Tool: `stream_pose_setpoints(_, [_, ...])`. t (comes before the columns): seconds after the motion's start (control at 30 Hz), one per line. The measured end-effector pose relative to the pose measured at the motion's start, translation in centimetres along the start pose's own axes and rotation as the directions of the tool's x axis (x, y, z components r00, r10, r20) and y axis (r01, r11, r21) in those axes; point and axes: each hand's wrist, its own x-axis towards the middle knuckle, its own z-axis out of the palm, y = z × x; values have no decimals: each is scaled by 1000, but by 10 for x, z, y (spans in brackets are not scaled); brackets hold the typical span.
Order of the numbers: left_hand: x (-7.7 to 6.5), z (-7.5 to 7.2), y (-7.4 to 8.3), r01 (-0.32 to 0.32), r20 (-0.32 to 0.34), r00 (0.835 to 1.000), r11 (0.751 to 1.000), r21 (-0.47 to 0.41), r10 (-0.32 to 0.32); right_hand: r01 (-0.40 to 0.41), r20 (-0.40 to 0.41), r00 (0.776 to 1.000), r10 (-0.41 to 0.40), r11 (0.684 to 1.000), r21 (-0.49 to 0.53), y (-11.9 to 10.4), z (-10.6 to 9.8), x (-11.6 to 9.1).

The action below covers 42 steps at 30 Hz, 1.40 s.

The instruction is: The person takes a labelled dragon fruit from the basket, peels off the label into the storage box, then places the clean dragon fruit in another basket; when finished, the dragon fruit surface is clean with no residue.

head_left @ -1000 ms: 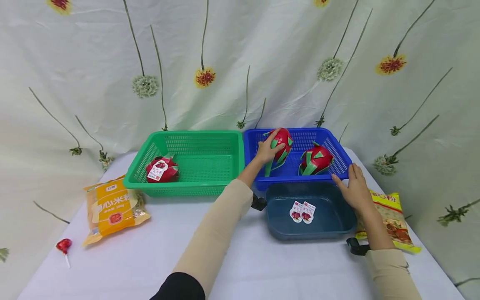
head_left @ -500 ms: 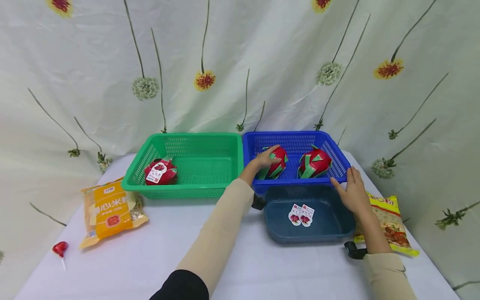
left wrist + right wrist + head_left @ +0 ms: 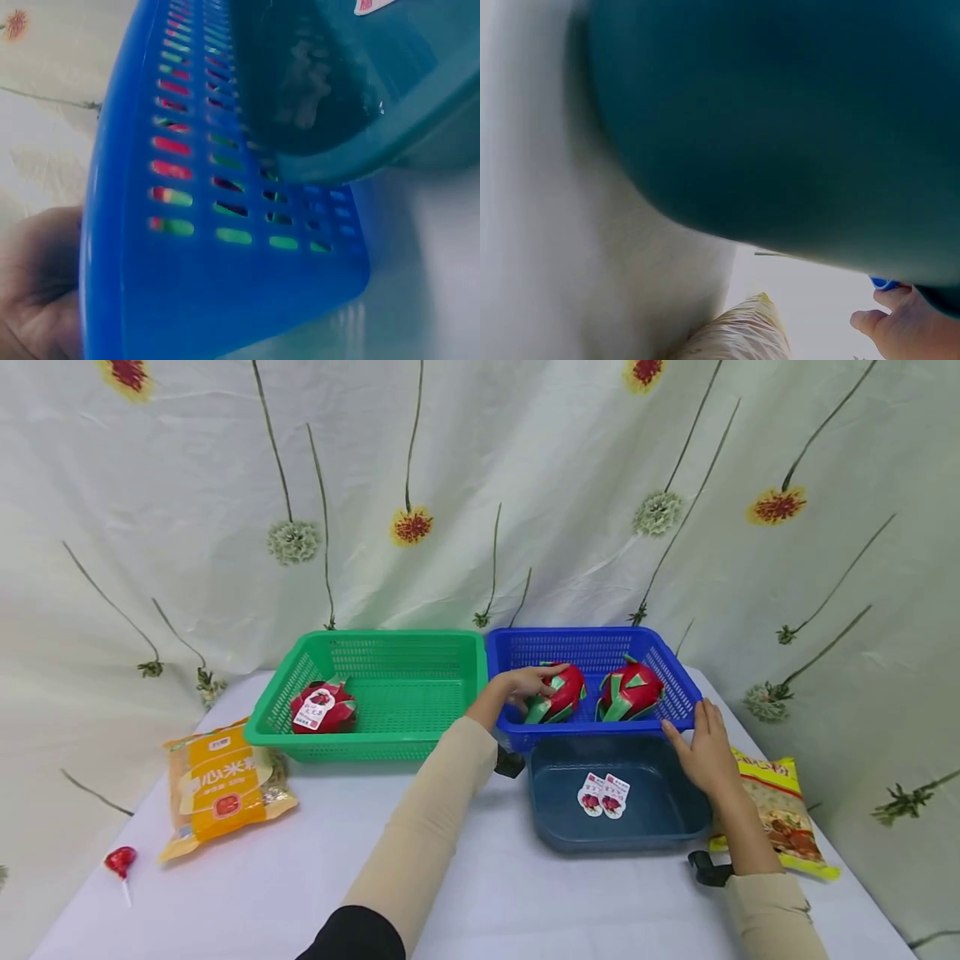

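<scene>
I follow the work from a distance. The left hand (image 3: 525, 683) lies over the first dragon fruit (image 3: 573, 682), which sits inside the blue basket (image 3: 570, 643). Its fingers touch the fruit's upper side — but whether they grasp it or only rest there I cannot tell, because in the left wrist view the basket wall hides them. The right hand (image 3: 707, 756) grasps nothing: its fingers are straight, and its thumb stands apart along the rim, at the basket's right corner. Between the two hands is the second dragon fruit (image 3: 633, 692), just beside the first.

What can go wrong, in my judgement? If the left hand draws back while a finger catches a green leaf (image 3: 542, 709), the fruit may come along and roll against its neighbour. If the right hand presses too strongly on the corner, the basket could slide or tip toward the dark tray (image 3: 555, 831), which is on the near side, between both hands. Two labels (image 3: 602, 796) lie in this tray and look thin — a low pass of the left hand could shift or bend them.
</scene>
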Motion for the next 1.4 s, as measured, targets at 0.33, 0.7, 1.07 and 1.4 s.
stream_pose_setpoints(0.33, [12,25,14,-33,-172,982,972,234,75,-8,-20,1000,8,1000,6,4,2,1])
stream_pose_setpoints(0.7, [26,38,14,26,-349,933,949,313,90,-3,-20,1000,4,1000,7,0,6,0])
stream_pose_setpoints(1.07, [-12,31,14,-188,-348,895,944,272,278,2,-27,1000,-2,1000,11,2,3,2])
stream_pose_setpoints(1.4, [-133,7,-37,-552,-574,719,824,-131,391,-1,-18,1000,1,999,39,0,4,-2])
